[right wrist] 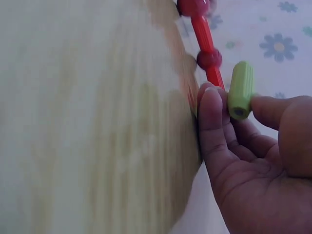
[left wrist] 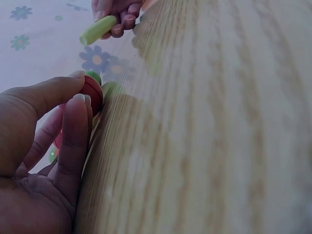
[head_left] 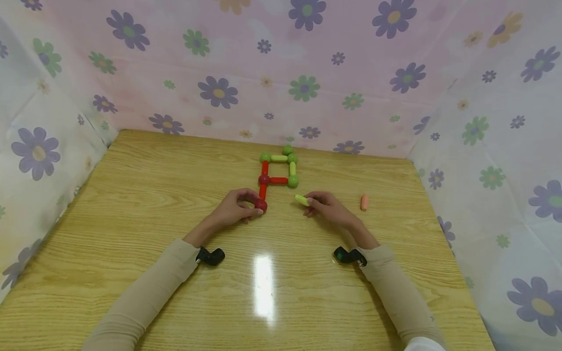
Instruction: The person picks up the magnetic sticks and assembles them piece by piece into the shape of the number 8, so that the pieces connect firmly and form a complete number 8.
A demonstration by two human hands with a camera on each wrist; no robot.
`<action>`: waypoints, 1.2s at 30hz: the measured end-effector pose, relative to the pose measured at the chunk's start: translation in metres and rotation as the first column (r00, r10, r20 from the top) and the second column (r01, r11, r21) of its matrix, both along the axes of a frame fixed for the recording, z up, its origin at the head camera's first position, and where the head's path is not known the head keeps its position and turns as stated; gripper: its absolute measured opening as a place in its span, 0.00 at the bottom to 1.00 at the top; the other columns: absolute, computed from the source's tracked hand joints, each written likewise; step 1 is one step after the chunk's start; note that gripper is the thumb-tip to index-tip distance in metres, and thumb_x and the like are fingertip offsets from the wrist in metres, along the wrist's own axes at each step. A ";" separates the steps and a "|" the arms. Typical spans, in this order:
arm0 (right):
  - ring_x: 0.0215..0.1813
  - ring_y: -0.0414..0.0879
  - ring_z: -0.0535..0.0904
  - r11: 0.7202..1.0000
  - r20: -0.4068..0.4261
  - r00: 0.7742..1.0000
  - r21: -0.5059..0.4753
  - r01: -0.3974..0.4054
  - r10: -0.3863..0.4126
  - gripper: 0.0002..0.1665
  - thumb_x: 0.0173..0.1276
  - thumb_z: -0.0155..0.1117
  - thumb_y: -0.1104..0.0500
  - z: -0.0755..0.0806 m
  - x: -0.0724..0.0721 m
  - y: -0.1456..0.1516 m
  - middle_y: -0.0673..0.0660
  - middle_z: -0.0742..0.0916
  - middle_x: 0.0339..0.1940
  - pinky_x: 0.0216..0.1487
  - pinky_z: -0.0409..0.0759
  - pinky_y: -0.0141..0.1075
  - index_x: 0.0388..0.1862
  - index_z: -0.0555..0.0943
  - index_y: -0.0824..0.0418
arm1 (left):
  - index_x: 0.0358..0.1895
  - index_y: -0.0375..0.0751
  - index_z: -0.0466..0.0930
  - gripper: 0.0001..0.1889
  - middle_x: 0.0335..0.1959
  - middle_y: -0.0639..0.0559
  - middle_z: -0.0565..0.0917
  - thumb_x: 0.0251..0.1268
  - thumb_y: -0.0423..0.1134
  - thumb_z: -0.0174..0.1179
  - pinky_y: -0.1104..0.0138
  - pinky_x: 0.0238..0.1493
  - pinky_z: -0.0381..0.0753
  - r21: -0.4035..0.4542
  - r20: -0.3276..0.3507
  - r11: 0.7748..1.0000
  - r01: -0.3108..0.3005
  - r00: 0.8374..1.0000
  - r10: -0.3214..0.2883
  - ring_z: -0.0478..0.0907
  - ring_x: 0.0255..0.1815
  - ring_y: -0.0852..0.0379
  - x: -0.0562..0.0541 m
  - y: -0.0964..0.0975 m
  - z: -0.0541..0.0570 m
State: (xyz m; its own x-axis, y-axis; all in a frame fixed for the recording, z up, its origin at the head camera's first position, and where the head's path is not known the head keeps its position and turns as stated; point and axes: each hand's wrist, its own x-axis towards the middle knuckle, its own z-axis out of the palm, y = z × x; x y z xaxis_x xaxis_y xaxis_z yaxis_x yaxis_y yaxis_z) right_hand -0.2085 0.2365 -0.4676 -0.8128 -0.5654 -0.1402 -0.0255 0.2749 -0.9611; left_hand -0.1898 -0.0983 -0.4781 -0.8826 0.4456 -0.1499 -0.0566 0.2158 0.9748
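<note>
Near the table's middle lies a square frame of rods and balls, with a red rod (head_left: 262,191) running down from its dark red corner ball (head_left: 264,180) to a loose-end red ball (head_left: 261,205). My left hand (head_left: 234,208) pinches that end ball between thumb and fingers. To the right, my right hand (head_left: 327,207) holds a light green rod (right wrist: 241,90) between thumb and fingers, its end pointing left toward the frame. Green balls (head_left: 292,181) sit at the frame's other corners, joined by yellow-green rods (head_left: 279,158) and red rods (head_left: 278,180).
An orange rod (head_left: 364,202) lies alone to the right of my right hand. One more green ball (head_left: 287,149) touches the frame's far right corner. Flowered cloth (head_left: 263,92) hangs behind the wooden table (head_left: 175,165) and along both sides.
</note>
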 end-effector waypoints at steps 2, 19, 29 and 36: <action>0.40 0.42 0.85 1.000 0.006 1.000 -0.005 -0.015 0.015 0.21 0.85 0.44 0.62 0.001 0.003 -0.005 0.73 0.84 0.45 0.43 0.86 0.34 0.63 0.71 0.79 | 0.59 0.33 0.77 0.21 0.55 0.37 0.81 0.66 0.35 0.70 0.67 0.28 0.80 -0.002 0.002 1.000 -0.003 1.000 0.003 0.79 0.28 0.57 0.000 0.001 0.001; 0.39 0.43 0.85 0.996 0.095 0.993 -0.051 0.073 -0.068 0.19 0.77 0.59 0.67 0.000 0.020 -0.033 0.63 0.86 0.42 0.40 0.87 0.36 0.62 0.74 0.74 | 0.57 0.36 0.78 0.20 0.53 0.39 0.82 0.66 0.38 0.71 0.66 0.28 0.82 0.009 -0.016 1.000 0.007 1.000 -0.007 0.80 0.29 0.56 -0.002 0.000 -0.003; 0.37 0.38 0.84 0.992 0.055 0.991 -0.018 0.122 -0.121 0.20 0.74 0.63 0.68 -0.005 0.021 -0.042 0.60 0.86 0.45 0.37 0.85 0.31 0.62 0.77 0.74 | 0.57 0.37 0.78 0.20 0.53 0.41 0.82 0.65 0.38 0.71 0.66 0.28 0.82 -0.007 -0.022 1.000 -0.004 1.000 0.004 0.79 0.28 0.56 -0.004 0.001 -0.006; 0.35 0.38 0.83 0.987 0.047 0.986 0.004 0.158 -0.158 0.18 0.73 0.65 0.66 -0.004 0.023 -0.048 0.58 0.88 0.44 0.35 0.84 0.30 0.59 0.80 0.71 | 0.56 0.37 0.78 0.20 0.53 0.41 0.82 0.65 0.38 0.71 0.66 0.27 0.82 -0.003 -0.023 1.000 0.003 1.000 -0.003 0.79 0.27 0.56 -0.003 0.001 -0.004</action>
